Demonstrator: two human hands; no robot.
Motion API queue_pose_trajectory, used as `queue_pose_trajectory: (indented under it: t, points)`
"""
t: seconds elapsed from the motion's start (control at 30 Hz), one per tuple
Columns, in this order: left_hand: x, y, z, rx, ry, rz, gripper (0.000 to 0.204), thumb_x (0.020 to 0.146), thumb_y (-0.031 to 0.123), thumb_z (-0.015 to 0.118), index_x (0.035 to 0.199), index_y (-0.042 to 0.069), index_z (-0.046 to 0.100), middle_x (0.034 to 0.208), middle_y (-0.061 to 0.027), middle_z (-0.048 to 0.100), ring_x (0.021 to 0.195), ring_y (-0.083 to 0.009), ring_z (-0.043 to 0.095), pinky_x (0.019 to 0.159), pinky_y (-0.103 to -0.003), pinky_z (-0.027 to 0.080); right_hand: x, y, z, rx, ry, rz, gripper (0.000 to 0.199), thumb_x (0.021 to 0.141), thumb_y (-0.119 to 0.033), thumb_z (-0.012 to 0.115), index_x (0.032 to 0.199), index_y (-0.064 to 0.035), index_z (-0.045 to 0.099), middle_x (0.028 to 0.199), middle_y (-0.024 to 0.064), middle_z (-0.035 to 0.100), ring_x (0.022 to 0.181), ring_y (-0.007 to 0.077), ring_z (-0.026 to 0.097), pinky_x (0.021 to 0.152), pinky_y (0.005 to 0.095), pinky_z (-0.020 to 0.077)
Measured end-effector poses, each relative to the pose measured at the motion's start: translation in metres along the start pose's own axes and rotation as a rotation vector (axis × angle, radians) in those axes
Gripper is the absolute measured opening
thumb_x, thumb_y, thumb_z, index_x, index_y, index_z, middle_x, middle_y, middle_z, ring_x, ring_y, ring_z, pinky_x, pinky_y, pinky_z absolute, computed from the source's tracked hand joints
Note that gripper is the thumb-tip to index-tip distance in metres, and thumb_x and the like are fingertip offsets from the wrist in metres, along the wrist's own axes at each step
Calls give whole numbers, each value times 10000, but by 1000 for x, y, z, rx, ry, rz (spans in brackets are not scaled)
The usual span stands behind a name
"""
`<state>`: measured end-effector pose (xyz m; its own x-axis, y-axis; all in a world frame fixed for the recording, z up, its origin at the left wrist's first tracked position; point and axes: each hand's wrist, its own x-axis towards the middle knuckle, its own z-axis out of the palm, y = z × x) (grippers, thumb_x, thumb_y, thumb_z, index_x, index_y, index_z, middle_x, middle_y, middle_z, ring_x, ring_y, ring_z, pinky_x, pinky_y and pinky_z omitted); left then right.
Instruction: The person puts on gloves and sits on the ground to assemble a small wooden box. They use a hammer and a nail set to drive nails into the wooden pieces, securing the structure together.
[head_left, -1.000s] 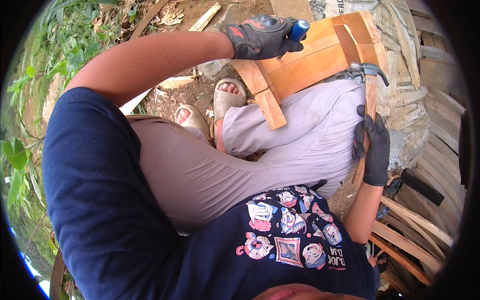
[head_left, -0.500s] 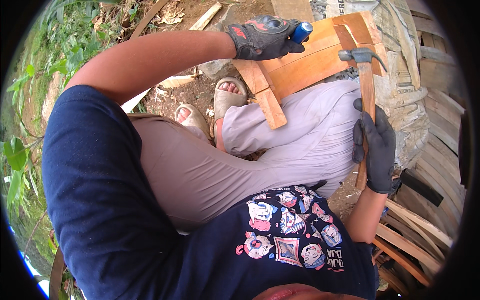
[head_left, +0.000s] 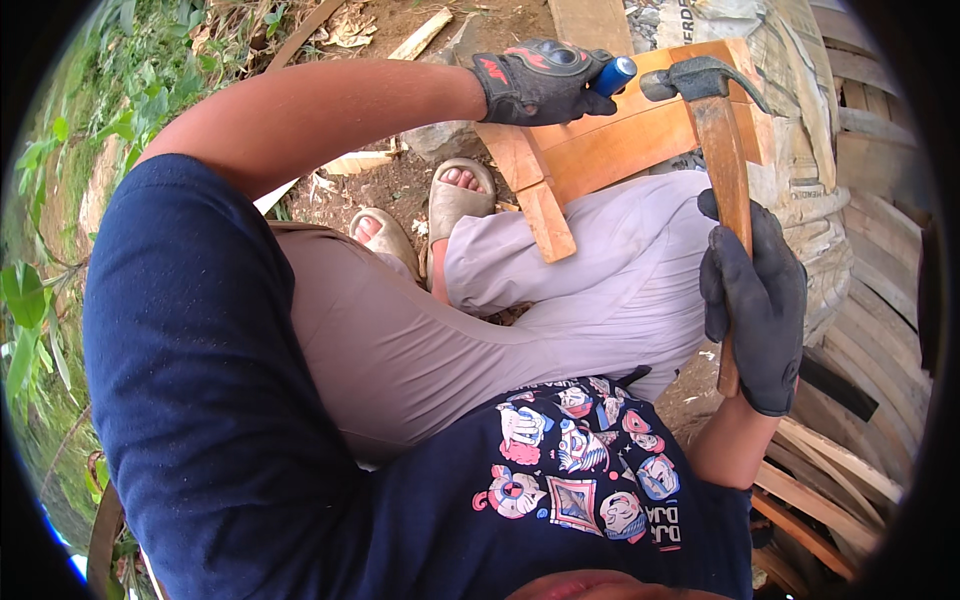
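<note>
My left hand [head_left: 548, 82], in a black and grey glove, is closed around a blue-handled tool [head_left: 615, 75]. Only the tool's round butt end shows; its working end is hidden. Beneath that hand lies an orange-brown wooden board [head_left: 610, 150], with a narrower wooden piece [head_left: 535, 190] across its near left end. My right hand [head_left: 757, 300], also in a dark glove, grips the wooden handle of a claw hammer [head_left: 722, 150]. The hammer stands upright in view, its dark metal head close to the blue butt end but apart from it, covering part of the board.
My bent leg [head_left: 600, 250] is beside the board, and my sandalled feet [head_left: 462, 195] rest on the dirt. A stone [head_left: 440, 140] lies behind them. Pale sacking [head_left: 810, 200] and stacked wood strips [head_left: 820, 490] line the right side; green plants [head_left: 100, 130] grow at the left.
The hammer head has risen closer to the camera and shifted left and up toward the blue-handled tool. My left hand has shifted slightly right with the tool still in it.
</note>
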<state>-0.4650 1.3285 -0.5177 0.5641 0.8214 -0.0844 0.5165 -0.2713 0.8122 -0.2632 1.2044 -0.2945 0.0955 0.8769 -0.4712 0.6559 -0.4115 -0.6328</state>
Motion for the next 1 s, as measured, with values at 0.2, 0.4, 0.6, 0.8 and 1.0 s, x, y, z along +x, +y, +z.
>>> queue_pose_trajectory:
  t: [0.2,0.4,0.6,0.8,1.0]
  points:
    - [2,-9,10,75,80,113,377,1056,483,641,1186,129,627,862,-53,739,861,-255,739,807,-422,554,-3,-3,-1,-106,53,-83,298,1038,-132,623,1285,19,695,696,2,582,551,69,483,486,260,353]
    - [0,-6,5,84,68,79,390,1057,490,639,1208,130,623,876,-61,746,867,-264,743,807,-420,557,-3,5,-3,-54,29,-39,318,1044,-141,621,1314,13,689,690,1,573,550,63,477,485,262,351]
    - [0,-3,1,64,14,26,392,1069,481,616,1225,122,620,887,-66,749,878,-260,739,832,-424,556,0,7,-3,-91,24,-37,322,1053,-148,611,1319,17,685,679,-6,564,530,59,468,466,266,342]
    - [0,-5,3,10,12,22,390,1072,441,619,1266,103,623,898,-79,749,896,-242,745,848,-419,560,2,8,-4,-59,24,-19,322,1056,-157,608,1311,23,686,674,-7,560,524,56,464,462,260,340]
    - [1,-9,3,-48,2,20,384,1066,408,640,1273,84,639,921,-89,755,883,-233,748,847,-400,560,6,11,-4,-100,18,-10,324,1062,-173,620,1331,-7,690,678,-16,559,533,55,464,464,255,338]
